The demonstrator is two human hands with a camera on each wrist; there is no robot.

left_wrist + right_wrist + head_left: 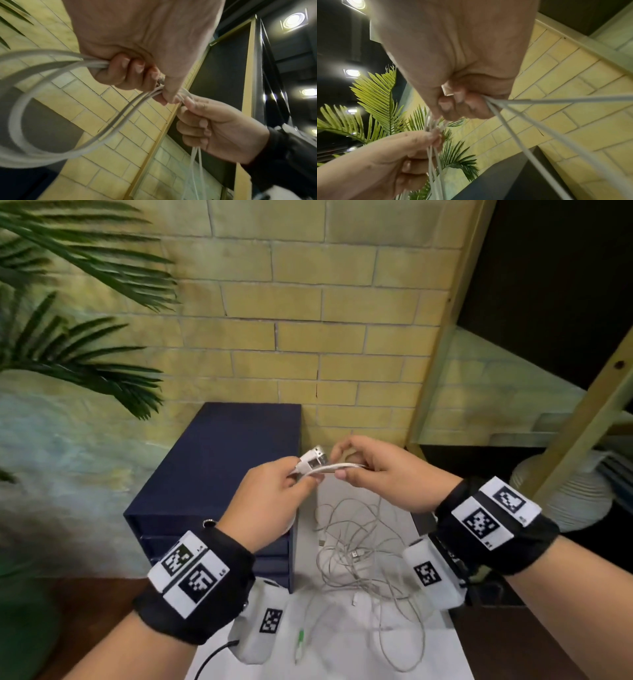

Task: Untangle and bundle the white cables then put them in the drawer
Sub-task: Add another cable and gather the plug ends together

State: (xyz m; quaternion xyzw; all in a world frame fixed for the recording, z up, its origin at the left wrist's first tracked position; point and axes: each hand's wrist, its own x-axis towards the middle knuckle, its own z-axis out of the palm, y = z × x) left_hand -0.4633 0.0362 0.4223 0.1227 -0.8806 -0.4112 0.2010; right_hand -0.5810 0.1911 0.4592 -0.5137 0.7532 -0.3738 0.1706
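Both hands hold one white cable (pixel 329 468) up in front of the brick wall. My left hand (pixel 274 494) grips its coiled loops (pixel 18 121), with the cable's white plug (pixel 313 458) sticking up by the thumb. My right hand (pixel 373 467) pinches the same cable just to the right, and strands (pixel 539 121) hang down from it. A tangle of thin white cables (pixel 363 563) lies on the white surface (pixel 445 655) below the hands. The dark blue drawer unit (pixel 212 474) stands at the left with its drawers pushed in.
A palm plant (pixel 75 313) fills the left side. One green-tipped connector (pixel 300 638) lies near the front of the white surface. A wooden frame (pixel 582 433) and a white ribbed pot (pixel 565 494) stand at the right.
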